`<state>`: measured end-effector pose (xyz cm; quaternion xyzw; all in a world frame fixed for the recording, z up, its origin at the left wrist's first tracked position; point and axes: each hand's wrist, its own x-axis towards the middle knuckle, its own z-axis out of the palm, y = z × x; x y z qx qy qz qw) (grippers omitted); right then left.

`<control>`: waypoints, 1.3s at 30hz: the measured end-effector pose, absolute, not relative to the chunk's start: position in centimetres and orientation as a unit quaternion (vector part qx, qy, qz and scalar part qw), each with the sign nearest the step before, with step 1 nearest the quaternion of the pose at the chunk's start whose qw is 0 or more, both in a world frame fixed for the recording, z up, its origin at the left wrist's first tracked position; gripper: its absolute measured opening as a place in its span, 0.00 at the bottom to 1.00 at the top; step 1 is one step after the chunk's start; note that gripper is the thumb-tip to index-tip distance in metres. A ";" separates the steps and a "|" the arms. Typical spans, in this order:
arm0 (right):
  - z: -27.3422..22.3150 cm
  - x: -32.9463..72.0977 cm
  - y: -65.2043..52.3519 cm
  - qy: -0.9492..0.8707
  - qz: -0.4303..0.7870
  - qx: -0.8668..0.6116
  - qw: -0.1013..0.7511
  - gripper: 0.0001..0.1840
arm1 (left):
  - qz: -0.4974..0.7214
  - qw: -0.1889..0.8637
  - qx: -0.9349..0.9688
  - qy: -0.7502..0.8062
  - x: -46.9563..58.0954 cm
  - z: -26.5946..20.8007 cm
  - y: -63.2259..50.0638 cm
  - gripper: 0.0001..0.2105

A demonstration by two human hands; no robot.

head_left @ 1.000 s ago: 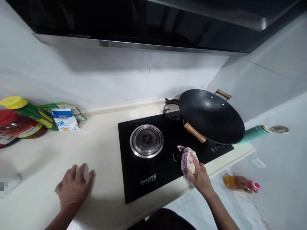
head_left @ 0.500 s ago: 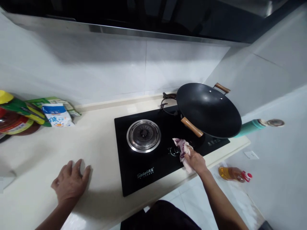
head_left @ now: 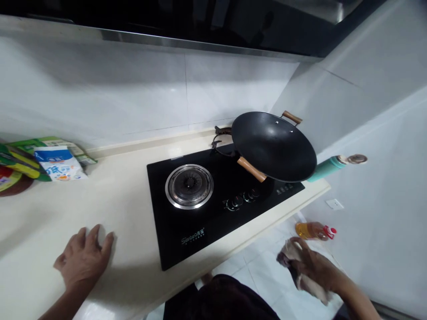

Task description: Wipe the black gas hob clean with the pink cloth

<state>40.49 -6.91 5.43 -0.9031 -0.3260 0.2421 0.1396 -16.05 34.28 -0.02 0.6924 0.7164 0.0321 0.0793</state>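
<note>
My right hand (head_left: pixel 315 269) is closed around a crumpled pale and purple cloth (head_left: pixel 312 288), held in the air in front of the counter's front edge; both look slightly blurred. My left hand (head_left: pixel 85 258) rests on the cream countertop (head_left: pixel 130 231) with its fingers spread, left of the stove and holding nothing. Between the hands lies the black glass gas stove (head_left: pixel 213 231). Its left burner (head_left: pixel 189 186) is uncovered, and two control knobs (head_left: pixel 237 201) show near the front. A black wok (head_left: pixel 275 146) with wooden handles sits tilted over the right side.
A range hood (head_left: pixel 167 26) overhangs the stove. A white and blue packet (head_left: pixel 60 164) and several bottles and bags stand at the far left. Beside the wok is a teal cylinder (head_left: pixel 327 169). An oil bottle (head_left: pixel 312 231) stands below, by the right wall.
My right hand has lifted the cloth off the stove by the knobs and moved right, past the counter's edge. The view has shifted slightly right. My left hand stays on the countertop.
</note>
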 end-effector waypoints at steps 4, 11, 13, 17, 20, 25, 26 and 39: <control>9.0 41.0 -2.5 -0.313 0.391 -0.838 0.218 0.36 | 0.030 0.079 0.693 0.716 -16.0 0.0 34.4 0.37; 6.3 41.4 4.4 -0.240 0.328 -0.825 0.393 0.46 | 0.033 0.082 0.698 0.711 -15.9 0.4 34.2 0.40; 3.6 41.2 4.2 -0.214 0.252 -0.843 0.425 0.48 | 0.031 0.083 0.695 0.713 -16.0 0.3 34.1 0.39; -1.4 37.5 2.6 -0.289 0.085 -0.875 0.380 0.45 | 0.027 0.082 0.696 0.713 -16.0 0.2 34.2 0.40; -3.8 33.2 2.8 -0.347 0.043 -0.881 0.318 0.43 | 0.024 0.082 0.697 0.712 -16.0 0.1 34.2 0.41; -4.3 33.3 6.1 -0.289 0.025 -0.936 0.201 0.40 | 0.036 0.079 0.695 0.714 -15.9 0.2 34.1 0.39; -4.1 34.8 6.5 -0.275 0.028 -0.942 0.189 0.39 | 0.042 0.076 0.695 0.714 -15.9 0.1 34.1 0.39; -1.0 47.8 15.6 -0.291 0.116 -0.946 0.082 0.42 | 0.019 0.083 0.699 0.710 -16.2 -0.1 34.0 0.34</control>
